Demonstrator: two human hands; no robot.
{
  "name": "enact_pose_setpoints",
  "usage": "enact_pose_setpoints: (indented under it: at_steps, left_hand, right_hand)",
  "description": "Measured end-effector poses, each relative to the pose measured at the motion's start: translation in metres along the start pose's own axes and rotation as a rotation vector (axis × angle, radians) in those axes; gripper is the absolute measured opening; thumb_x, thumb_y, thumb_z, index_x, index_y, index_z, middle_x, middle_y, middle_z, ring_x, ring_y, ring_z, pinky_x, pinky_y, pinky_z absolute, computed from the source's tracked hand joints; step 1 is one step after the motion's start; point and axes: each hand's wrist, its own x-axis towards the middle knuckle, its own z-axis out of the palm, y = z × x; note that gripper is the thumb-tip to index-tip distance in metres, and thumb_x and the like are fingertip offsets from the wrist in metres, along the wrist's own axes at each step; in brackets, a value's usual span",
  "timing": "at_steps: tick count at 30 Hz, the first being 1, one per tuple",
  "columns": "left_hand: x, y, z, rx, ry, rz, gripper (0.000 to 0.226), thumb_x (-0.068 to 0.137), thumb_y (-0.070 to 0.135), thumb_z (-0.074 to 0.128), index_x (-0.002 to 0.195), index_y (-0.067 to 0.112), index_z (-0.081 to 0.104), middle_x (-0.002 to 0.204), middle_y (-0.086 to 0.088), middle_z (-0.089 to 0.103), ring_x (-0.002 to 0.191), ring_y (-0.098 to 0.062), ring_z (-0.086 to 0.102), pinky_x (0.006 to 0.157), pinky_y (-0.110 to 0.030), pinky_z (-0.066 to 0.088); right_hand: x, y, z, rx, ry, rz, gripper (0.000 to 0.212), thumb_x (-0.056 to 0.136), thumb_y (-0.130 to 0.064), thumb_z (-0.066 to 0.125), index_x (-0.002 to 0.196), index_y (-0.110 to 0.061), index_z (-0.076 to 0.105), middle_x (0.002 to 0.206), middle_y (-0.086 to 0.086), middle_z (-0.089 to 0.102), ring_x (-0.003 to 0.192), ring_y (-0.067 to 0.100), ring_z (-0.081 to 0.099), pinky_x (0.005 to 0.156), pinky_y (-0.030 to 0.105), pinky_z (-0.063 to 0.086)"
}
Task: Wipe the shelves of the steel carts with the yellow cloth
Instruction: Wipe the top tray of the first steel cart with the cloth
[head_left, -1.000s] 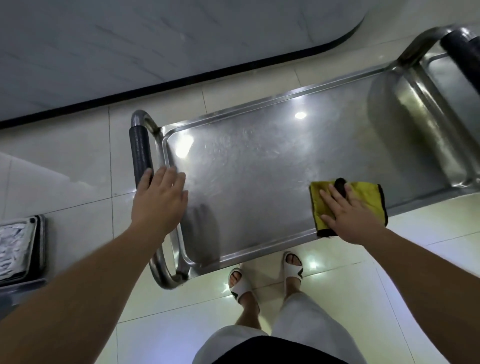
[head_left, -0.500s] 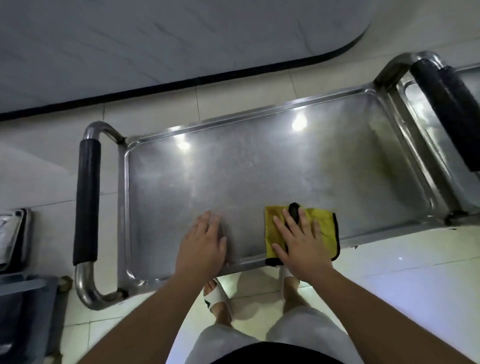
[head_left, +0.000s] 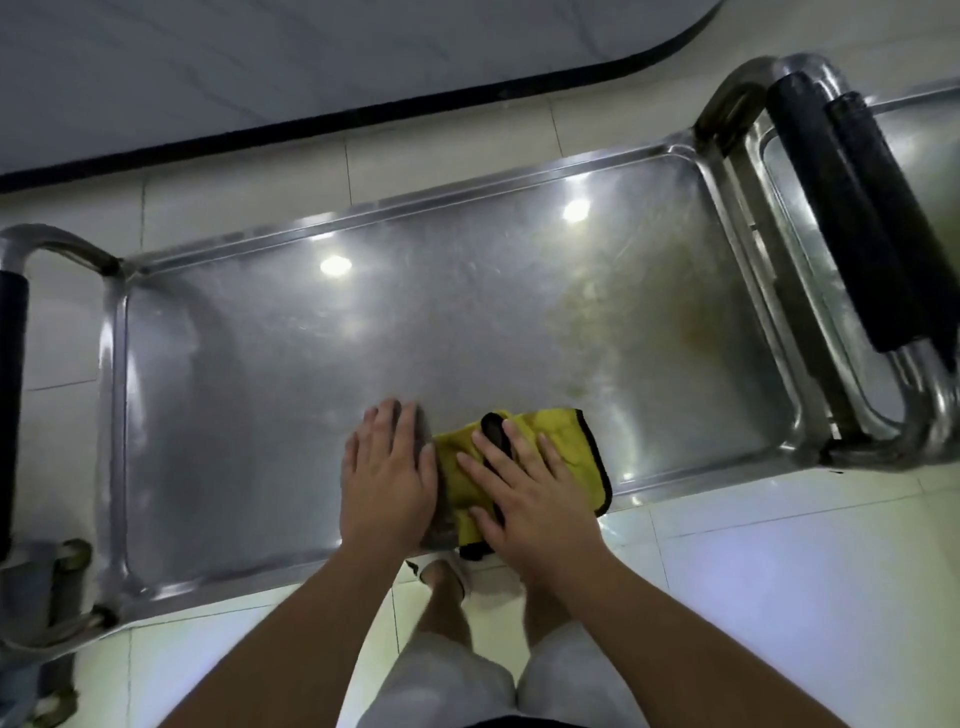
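low in the frame's centre, the right hand (head_left: 530, 488) presses flat, fingers spread, on the folded yellow cloth with black trim (head_left: 558, 441) atop the steel cart's shelf (head_left: 363, 353); the left hand (head_left: 387, 478) rests flat just beside it.

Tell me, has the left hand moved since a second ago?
Yes. The left hand left the cart's black handle and now rests flat mid-shelf beside the yellow cloth.
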Motion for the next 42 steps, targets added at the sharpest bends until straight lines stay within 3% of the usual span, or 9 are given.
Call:
enact_pose_setpoints:
  at_steps: [6,11,15,22,27,34,38,40,42]
  left_hand:
    - [-0.001,-0.009,0.022,0.068,-0.014,0.011,0.069,0.102,0.061,0.001,0.165,0.034,-0.012,0.174,0.005,-0.014,0.158,-0.013,-0.021,0.129,-0.049,-0.007]
    - [-0.001,-0.010,0.026,0.080,0.016,0.014,0.069,0.104,0.061,0.002,0.166,0.032,-0.007,0.174,0.004,-0.011,0.159,-0.014,-0.017,0.130,-0.050,-0.002]
    - [-0.001,-0.009,0.029,0.089,0.030,0.000,0.068,0.106,0.058,0.006,0.167,0.030,-0.004,0.175,0.004,-0.008,0.160,-0.015,-0.014,0.130,-0.050,-0.003]
    - [-0.001,-0.008,0.035,0.087,0.086,-0.022,0.067,0.106,0.053,0.017,0.167,0.028,0.011,0.175,0.002,0.006,0.161,-0.016,-0.002,0.129,-0.051,0.005]
    - [-0.001,-0.008,0.035,0.097,0.091,-0.017,0.067,0.105,0.053,0.019,0.167,0.028,0.014,0.175,0.003,0.008,0.161,-0.015,0.001,0.129,-0.051,0.006]
    - [-0.001,-0.009,0.030,0.088,0.053,0.012,0.068,0.106,0.058,0.012,0.167,0.029,0.003,0.175,0.004,-0.002,0.161,-0.017,-0.006,0.130,-0.050,0.001]
    - [-0.001,-0.008,0.029,0.089,0.049,0.005,0.068,0.106,0.058,0.013,0.167,0.028,0.005,0.175,0.004,-0.001,0.161,-0.017,-0.005,0.130,-0.051,0.004]
    - [-0.001,-0.008,0.029,0.089,0.045,0.004,0.068,0.107,0.058,0.012,0.167,0.028,0.005,0.175,0.004,0.000,0.161,-0.017,-0.005,0.130,-0.051,0.004]
    - [-0.001,-0.008,0.029,0.086,0.049,0.001,0.068,0.106,0.058,0.013,0.167,0.029,0.007,0.175,0.004,0.001,0.161,-0.016,-0.004,0.130,-0.049,0.002]
  right_hand:
    - [-0.038,0.119,-0.026,-0.073,0.049,0.150,0.059,0.103,-0.054,0.038,0.159,-0.037,0.039,0.169,-0.009,0.028,0.160,0.026,0.012,0.125,0.057,0.022]
    - [-0.055,0.213,-0.058,0.002,0.065,0.612,0.065,0.101,-0.057,0.026,0.162,-0.034,0.029,0.172,-0.004,0.022,0.159,0.032,0.008,0.122,0.063,0.023]
    - [-0.025,0.182,-0.051,0.033,0.126,0.803,0.069,0.100,-0.056,0.024,0.164,-0.032,0.023,0.173,0.000,0.018,0.159,0.037,0.005,0.124,0.061,0.017]
    - [0.046,0.034,-0.015,-0.043,0.113,0.252,0.063,0.101,-0.055,0.040,0.162,-0.037,0.031,0.171,-0.005,0.022,0.160,0.028,0.006,0.125,0.058,0.017]
    - [0.083,0.054,-0.019,-0.122,0.089,-0.142,0.062,0.099,-0.056,0.046,0.157,-0.037,0.041,0.169,-0.008,0.030,0.160,0.025,0.015,0.125,0.059,0.015]
    - [0.087,0.208,-0.079,-0.057,0.152,0.580,0.070,0.095,-0.061,0.031,0.161,-0.036,0.032,0.169,-0.001,0.030,0.158,0.033,0.016,0.124,0.061,0.018]
    - [0.101,0.202,-0.087,0.085,0.238,0.963,0.069,0.099,-0.056,0.029,0.164,-0.034,0.021,0.174,-0.002,0.012,0.159,0.035,0.000,0.125,0.061,0.008]
    - [0.125,0.160,-0.081,0.112,0.250,1.011,0.070,0.099,-0.055,0.029,0.165,-0.032,0.020,0.174,0.000,0.014,0.160,0.035,-0.001,0.125,0.061,0.009]
    - [0.146,0.109,-0.069,0.046,0.199,0.827,0.070,0.100,-0.056,0.030,0.165,-0.033,0.021,0.173,0.000,0.017,0.160,0.033,0.001,0.125,0.058,0.011]
